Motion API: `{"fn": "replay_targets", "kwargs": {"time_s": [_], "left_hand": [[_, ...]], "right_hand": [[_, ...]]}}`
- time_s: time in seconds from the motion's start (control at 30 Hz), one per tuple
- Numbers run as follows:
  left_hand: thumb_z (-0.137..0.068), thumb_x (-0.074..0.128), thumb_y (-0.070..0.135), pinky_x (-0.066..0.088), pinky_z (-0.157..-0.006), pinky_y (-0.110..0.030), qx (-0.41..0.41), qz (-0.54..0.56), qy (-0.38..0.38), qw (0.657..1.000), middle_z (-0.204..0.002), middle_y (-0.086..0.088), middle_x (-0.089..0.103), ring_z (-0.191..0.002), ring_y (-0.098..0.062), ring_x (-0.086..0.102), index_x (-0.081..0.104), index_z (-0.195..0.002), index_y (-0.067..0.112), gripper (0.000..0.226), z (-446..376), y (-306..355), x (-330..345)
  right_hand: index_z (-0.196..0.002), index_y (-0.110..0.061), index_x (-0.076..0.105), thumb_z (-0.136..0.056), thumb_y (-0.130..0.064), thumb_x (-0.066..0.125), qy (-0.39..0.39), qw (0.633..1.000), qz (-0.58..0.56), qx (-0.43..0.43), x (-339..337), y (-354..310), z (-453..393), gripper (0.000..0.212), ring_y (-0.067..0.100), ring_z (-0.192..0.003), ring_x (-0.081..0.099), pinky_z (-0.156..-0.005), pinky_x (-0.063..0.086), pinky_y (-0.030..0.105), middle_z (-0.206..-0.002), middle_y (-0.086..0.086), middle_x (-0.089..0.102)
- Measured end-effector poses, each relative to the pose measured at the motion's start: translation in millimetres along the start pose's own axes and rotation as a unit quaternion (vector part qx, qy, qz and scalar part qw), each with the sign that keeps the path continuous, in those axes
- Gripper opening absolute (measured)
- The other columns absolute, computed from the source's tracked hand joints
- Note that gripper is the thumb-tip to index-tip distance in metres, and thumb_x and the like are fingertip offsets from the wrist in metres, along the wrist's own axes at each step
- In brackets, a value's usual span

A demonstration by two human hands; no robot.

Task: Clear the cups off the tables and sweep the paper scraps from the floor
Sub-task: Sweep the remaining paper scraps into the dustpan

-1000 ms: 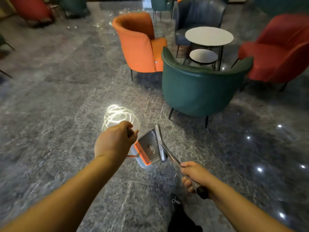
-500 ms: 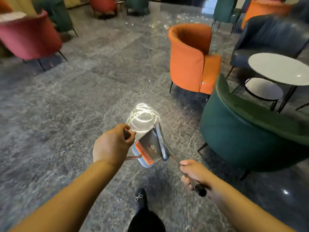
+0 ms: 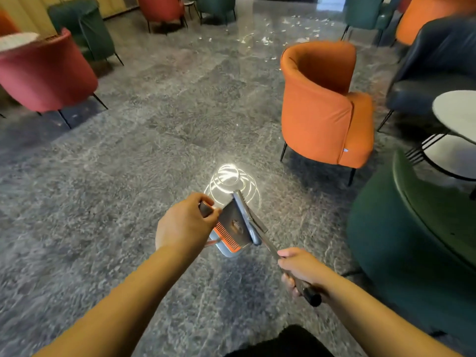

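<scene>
Two hands in view, both closed on tools. Left hand (image 3: pixel 186 222): grip clamped, fingers curled round the dark handle end of the dustpan (image 3: pixel 233 228). Pan hangs just right of and below that grip, grey body tilted, orange comb teeth along its lower edge. Right hand (image 3: pixel 300 270): grip clamped round the broom handle (image 3: pixel 270 247); black handle end sticks out behind the fist, toward the body. Shaft runs up and left from this grip to the broom head (image 3: pixel 244 210), which lies against the pan's right edge. Pan and broom head sit between the two grips, above the grey marbled floor (image 3: pixel 128 176); whether either touches the floor cannot be told.

Paper scraps (image 3: pixel 268 34): scattered white bits on the floor far ahead of both grips, beyond the orange chair (image 3: pixel 324 104), well apart from the pan. Individual pieces too small and blurred to count.

Bright ring-shaped light reflection (image 3: pixel 230 184) on the floor just ahead of the pan.

Round white table (image 3: pixel 458 114) far right of the right grip, partly cut by the frame edge; the visible part of its top carries no cup. Green chair (image 3: pixel 412 243) close right of the right grip. Red chair (image 3: pixel 46 76) far left and ahead of the left grip.
</scene>
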State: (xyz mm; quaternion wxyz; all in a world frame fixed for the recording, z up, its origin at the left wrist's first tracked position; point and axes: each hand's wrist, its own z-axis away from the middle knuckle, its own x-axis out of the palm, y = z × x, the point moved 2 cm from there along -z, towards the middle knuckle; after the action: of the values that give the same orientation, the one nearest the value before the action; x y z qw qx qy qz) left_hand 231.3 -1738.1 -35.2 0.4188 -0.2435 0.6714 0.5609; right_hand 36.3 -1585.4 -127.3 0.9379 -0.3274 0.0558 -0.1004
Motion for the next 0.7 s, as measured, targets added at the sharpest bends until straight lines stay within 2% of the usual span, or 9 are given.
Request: {"fn": "replay_targets", "kwargs": {"time_s": [0.1,0.23,0.5,0.57,0.63,0.7], "left_hand": [[-0.081,0.063,0.053,0.033,-0.051,-0.02,-0.003,-0.005,-0.016,1.0,-0.066,0.024,0.054,-0.062,0.001,0.051,0.049,-0.072,0.047,0.018,-56,4,7],[-0.082,0.062,0.053,0.035,-0.052,-0.022,-0.016,0.013,-0.021,1.0,-0.071,0.023,0.058,-0.066,0.001,0.054,0.05,-0.072,0.05,0.016,-144,13,25],[-0.083,0.065,0.046,0.031,-0.051,-0.02,-0.039,0.021,-0.044,0.998,-0.068,0.02,0.055,-0.063,0.002,0.052,0.05,-0.072,0.042,0.019,-320,44,62],[-0.084,0.066,0.042,0.04,-0.054,-0.023,-0.047,0.044,-0.063,0.996,-0.073,0.016,0.061,-0.062,-0.002,0.057,0.052,-0.074,0.039,0.018,-363,49,66],[-0.085,0.067,0.036,0.053,-0.062,-0.033,-0.058,0.072,-0.087,0.992,-0.075,0.008,0.066,-0.058,-0.011,0.064,0.054,-0.079,0.034,0.014,-402,53,71],[-0.087,0.066,0.03,0.058,-0.063,-0.04,-0.065,0.099,-0.102,0.988,-0.073,0.002,0.067,-0.053,-0.015,0.066,0.054,-0.084,0.031,0.012,-439,55,76]], "right_hand": [[-0.145,-0.011,0.031,-0.1,-0.01,0.041,0.0,1.0,-0.007,0.003,-10,-37,-39,0.046,0.019,-0.041,0.042,-0.038,0.034,0.022,-0.055,0.011,0.049],[-0.142,-0.012,0.035,-0.1,-0.01,0.041,0.002,1.0,-0.002,0.006,-33,-95,-102,0.042,0.019,-0.041,0.04,-0.038,0.033,0.02,-0.054,0.01,0.048],[-0.14,-0.01,0.037,-0.1,-0.009,0.042,-0.005,1.0,0.027,0.012,-98,-238,-219,0.041,0.019,-0.043,0.043,-0.038,0.034,0.023,-0.059,0.011,0.049],[-0.141,-0.011,0.036,-0.1,-0.01,0.043,0.001,0.999,0.037,0.012,-111,-275,-244,0.041,0.019,-0.044,0.043,-0.039,0.034,0.024,-0.062,0.012,0.051],[-0.142,-0.01,0.036,-0.1,-0.009,0.043,0.008,0.999,0.038,0.013,-122,-309,-268,0.042,0.019,-0.043,0.044,-0.039,0.034,0.024,-0.061,0.012,0.052],[-0.143,-0.011,0.035,-0.1,-0.009,0.042,0.006,0.999,0.038,0.015,-129,-339,-293,0.044,0.019,-0.042,0.043,-0.038,0.035,0.023,-0.059,0.012,0.052]]}}
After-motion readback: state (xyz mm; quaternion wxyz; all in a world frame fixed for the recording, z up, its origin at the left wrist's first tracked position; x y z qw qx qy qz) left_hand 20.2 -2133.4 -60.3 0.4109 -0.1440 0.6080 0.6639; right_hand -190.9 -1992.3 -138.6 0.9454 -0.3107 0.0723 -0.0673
